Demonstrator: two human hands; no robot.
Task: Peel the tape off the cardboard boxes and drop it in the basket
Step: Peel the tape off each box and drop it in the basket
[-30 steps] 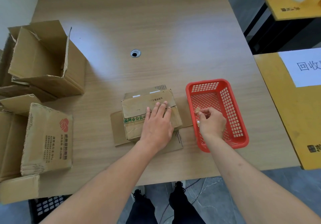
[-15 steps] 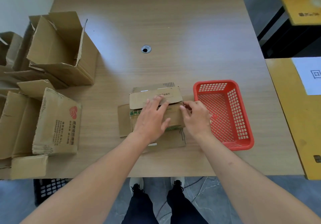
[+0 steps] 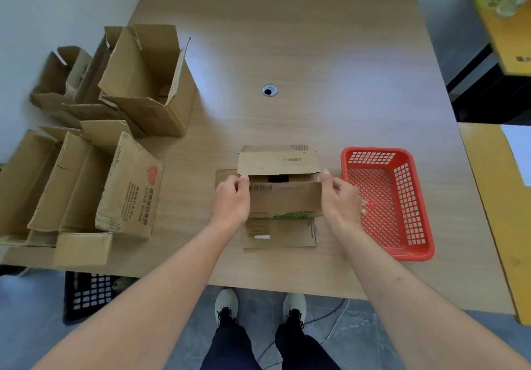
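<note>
Your left hand and right hand grip opposite ends of the small cardboard box, just left of the red basket

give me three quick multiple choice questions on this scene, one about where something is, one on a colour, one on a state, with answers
1. Where does the basket sit relative to the small cardboard box being handled?
A. to the person's left of it
B. to the person's right of it
C. on top of it

2. What colour is the basket?
A. blue
B. green
C. red

3. How is the small cardboard box being handled?
A. one hand on each side of it
B. the right hand alone
C. untouched on the table

Answers:
1. B, the basket lies just beyond the right hand on the table.
2. C, its rim and mesh walls are red.
3. A, the left hand grips the box's left side and the right hand grips its right side, with the top flap open.
</note>
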